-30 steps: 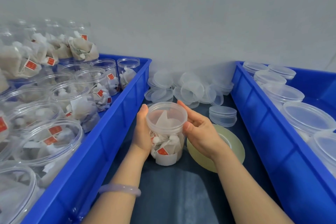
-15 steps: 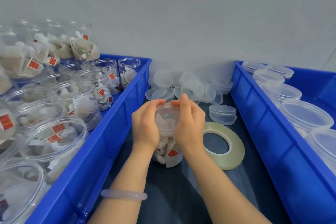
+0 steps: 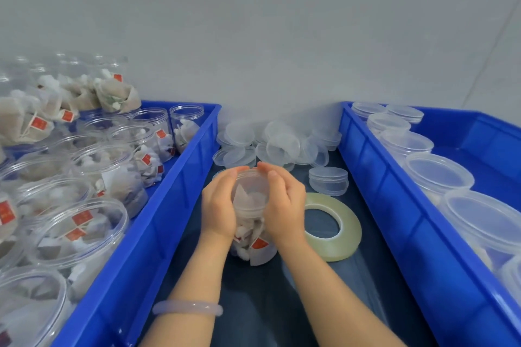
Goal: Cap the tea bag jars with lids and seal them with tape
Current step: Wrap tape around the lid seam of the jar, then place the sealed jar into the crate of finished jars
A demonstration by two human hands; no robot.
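A clear tea bag jar (image 3: 251, 236) stands on the dark table between two blue bins, with a translucent lid (image 3: 249, 186) on its mouth. My left hand (image 3: 218, 205) curls round the left side of the lid and jar top. My right hand (image 3: 283, 205) curls round the right side, fingertips nearly meeting at the far rim. A roll of clear tape (image 3: 329, 227) lies flat just right of the jar. Loose lids (image 3: 270, 145) are heaped against the wall behind.
The left blue bin (image 3: 146, 234) holds several open jars of tea bags (image 3: 81, 222). The right blue bin (image 3: 400, 222) holds several capped jars (image 3: 437, 172). A short stack of lids (image 3: 328, 180) sits behind the tape. A grey wall closes the back.
One second ago my hands held the open jar by its sides. Both moved up to the rim, and now they wrap the lid on the jar's mouth.
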